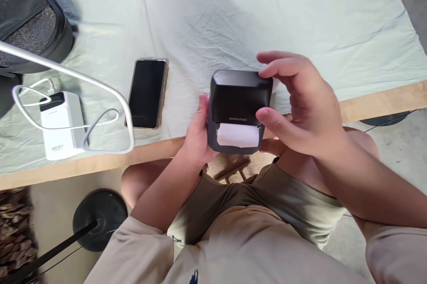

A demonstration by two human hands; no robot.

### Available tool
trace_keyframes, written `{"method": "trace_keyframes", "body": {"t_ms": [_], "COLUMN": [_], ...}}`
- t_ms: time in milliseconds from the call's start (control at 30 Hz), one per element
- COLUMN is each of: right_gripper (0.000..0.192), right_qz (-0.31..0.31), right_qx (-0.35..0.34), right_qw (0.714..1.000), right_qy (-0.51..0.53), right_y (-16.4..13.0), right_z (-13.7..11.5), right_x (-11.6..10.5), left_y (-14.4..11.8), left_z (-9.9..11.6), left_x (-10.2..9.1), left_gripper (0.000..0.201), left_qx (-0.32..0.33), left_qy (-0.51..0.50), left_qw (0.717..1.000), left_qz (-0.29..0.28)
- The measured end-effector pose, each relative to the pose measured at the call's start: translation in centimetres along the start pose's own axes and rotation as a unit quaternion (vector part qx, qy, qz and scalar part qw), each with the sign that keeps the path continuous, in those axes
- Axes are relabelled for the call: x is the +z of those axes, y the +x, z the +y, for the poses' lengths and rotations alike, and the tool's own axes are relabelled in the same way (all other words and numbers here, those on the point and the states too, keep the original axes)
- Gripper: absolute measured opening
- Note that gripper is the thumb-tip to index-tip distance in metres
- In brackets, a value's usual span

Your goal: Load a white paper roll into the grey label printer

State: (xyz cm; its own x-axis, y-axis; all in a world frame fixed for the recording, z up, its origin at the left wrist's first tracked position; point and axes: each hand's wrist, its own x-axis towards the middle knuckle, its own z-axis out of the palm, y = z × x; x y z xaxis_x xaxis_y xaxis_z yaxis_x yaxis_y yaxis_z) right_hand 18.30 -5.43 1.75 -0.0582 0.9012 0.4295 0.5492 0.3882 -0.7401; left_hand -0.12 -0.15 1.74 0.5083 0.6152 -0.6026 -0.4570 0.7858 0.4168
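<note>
1. A small black label printer [238, 106] is held in the air just over the near edge of the worktop [383, 101], above the person's lap; this printer is the landmark for everything below.
2. A white strip of paper [238, 135] shows in the slot on the printer's near face, under a faint line of lettering.
3. The left hand [196, 139] has its grip closed on the printer's left side, thumb lying up along that edge.
4. The right hand [300, 97] has its grip closed on the printer too: fingers curled over the top right corner, thumb pressed on the front right.
5. Left of the printer, a dark-screened phone [147, 92] lies flat on the pale cloth [267, 12] that covers the worktop.
6. Further left stands a white power bank [62, 123] with a white cable [100, 119] looped from it.
7. Far left and beyond, a black bag [30, 21] rests at the cloth's corner.
8. Below left of the printer, a round black stand base [100, 217] sits on the floor.
</note>
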Motion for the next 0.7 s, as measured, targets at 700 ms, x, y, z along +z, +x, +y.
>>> {"method": "trace_keyframes", "body": {"t_ms": [700], "right_gripper": [0.016], "right_qz": [0.224], "right_qx": [-0.063], "right_qw": [0.973], "right_qy": [0.002], "right_y": [0.6], "right_z": [-0.2], "right_x": [-0.3], "left_y": [1.0], "left_z": [-1.5], "left_x": [-2.3], "left_gripper": [0.034], "left_qx": [0.121], "left_qy": [0.153], "left_qw": [0.976], "left_qz": [-0.1]}}
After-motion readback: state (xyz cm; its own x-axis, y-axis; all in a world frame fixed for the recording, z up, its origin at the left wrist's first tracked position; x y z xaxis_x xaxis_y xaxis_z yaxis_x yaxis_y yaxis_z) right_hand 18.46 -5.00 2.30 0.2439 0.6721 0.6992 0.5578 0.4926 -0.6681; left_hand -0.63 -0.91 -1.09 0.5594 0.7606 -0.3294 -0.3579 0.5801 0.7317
